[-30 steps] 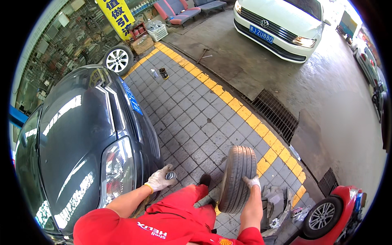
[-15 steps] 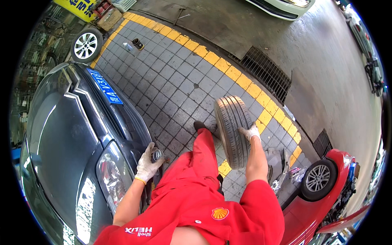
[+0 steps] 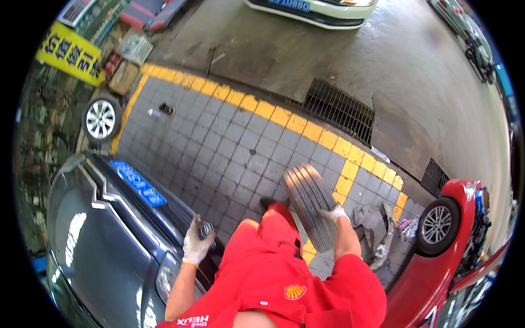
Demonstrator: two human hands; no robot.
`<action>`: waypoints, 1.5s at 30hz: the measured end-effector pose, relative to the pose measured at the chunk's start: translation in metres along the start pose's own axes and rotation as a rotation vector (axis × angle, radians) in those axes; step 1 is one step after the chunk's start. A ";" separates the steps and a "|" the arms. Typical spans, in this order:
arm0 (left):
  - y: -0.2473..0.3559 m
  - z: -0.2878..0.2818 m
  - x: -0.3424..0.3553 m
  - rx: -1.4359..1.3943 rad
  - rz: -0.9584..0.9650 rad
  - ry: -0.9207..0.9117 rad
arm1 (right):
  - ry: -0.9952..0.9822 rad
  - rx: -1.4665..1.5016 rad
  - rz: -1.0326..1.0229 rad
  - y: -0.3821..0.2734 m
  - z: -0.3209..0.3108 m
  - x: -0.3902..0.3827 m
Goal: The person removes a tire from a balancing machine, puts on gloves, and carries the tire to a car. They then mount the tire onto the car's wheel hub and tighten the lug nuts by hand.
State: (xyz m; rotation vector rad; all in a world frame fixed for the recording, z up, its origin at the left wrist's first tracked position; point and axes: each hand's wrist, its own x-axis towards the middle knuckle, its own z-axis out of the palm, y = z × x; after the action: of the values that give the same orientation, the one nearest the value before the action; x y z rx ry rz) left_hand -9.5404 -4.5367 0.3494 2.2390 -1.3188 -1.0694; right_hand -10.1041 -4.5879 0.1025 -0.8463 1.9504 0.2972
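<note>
Here your white-gloved left hand [image 3: 196, 246] curls around a small, shiny, round piece [image 3: 206, 230], the dark car [image 3: 104, 240] glossy and curved just left of it, while your white-gloved right hand [image 3: 333, 213] spreads against the grooved rubber tyre [image 3: 305, 194], round and tilted, immediately to that hand's left.

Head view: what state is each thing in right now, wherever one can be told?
Left hand: gloved, curled around a small round object.
Right hand: gloved, against the tyre's tread.
Tyre: on edge, not flat.
Dark car's bonnet: shut.
Silver-spoked wheel: loose, on edge.
Red car's front wheel: fitted.
Large drain grate: in place.
</note>
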 end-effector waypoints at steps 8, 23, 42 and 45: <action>0.053 -0.023 0.066 0.239 0.118 -0.113 | 0.148 0.112 0.270 0.036 0.017 -0.060; 0.164 -0.044 0.196 0.496 0.434 -0.263 | 0.220 0.513 0.575 0.064 0.110 -0.099; 0.182 -0.036 0.368 0.429 0.479 -0.355 | 0.285 1.043 1.100 -0.054 0.191 -0.037; 0.209 -0.030 0.389 0.452 0.486 -0.401 | 0.297 1.124 1.223 -0.080 0.187 -0.015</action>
State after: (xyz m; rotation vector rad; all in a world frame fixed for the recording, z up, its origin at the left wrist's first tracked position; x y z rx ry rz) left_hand -9.5311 -4.9781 0.3263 1.8507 -2.3248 -1.1474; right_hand -9.9192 -4.5412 0.0298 1.1135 2.2138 -0.2724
